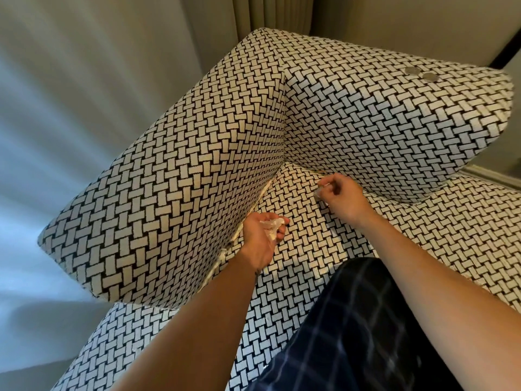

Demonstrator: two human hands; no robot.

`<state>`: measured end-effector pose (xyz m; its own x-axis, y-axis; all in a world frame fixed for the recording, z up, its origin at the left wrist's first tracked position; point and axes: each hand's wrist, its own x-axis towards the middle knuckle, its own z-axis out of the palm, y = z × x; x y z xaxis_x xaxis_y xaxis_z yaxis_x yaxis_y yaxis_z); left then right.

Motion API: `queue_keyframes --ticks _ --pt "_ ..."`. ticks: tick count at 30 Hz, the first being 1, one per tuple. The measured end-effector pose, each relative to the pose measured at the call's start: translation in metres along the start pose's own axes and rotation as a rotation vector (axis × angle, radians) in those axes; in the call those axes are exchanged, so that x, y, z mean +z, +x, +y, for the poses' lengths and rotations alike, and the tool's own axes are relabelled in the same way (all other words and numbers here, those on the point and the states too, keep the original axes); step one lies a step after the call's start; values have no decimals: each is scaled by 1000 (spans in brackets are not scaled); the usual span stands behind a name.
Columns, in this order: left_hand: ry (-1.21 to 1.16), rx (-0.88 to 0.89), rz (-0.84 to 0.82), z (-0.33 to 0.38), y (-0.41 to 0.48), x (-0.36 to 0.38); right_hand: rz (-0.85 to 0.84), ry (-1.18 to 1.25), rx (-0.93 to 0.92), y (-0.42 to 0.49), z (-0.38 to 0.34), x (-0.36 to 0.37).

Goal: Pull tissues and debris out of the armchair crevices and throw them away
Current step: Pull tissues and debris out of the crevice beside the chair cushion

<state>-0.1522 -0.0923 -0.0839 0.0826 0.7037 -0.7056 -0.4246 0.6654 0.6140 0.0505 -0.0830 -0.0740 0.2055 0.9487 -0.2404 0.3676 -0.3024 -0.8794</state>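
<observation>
The armchair [174,176] is covered in a black-and-white woven pattern. My left hand [260,238] hovers over the seat by the left armrest crevice and holds a crumpled white tissue [272,225] in its curled fingers. More white tissue [222,253] pokes out of that crevice just below the hand. My right hand [342,197] is near the crevice under the backrest, its fingers pinching a small white scrap [320,191].
Two coins [420,74] lie on top of the backrest at the upper right. A leg in dark checked trousers [366,320] rests on the seat front. Curtains [270,15] and a wall stand behind the chair.
</observation>
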Motion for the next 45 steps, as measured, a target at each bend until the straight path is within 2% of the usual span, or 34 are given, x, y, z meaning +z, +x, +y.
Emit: queue_keyframes --ticks 2,8,14,18,25,35,41,45 --pt "20 11 -1 0 -2 2 8 8 28 -3 5 -5" --pt "25 32 -3 -1 -5 2 -69 -270 4 -5 4 -2" --pt "21 11 7 -1 -3 3 -16 -381 -53 4 7 1" --pt "25 3 28 0 -3 4 35 -347 -47 1 8 2" --pt "79 -14 43 8 -14 22 -12 -112 -31 -25 -13 -14" --pt "98 -18 -218 38 -43 119 150 -99 -139 -40 -82 -111" --pt "117 -12 -389 66 -70 186 331 -164 -243 -26 -117 -171" --pt "147 -15 -436 73 -78 216 464 -154 -232 -8 -128 -195"
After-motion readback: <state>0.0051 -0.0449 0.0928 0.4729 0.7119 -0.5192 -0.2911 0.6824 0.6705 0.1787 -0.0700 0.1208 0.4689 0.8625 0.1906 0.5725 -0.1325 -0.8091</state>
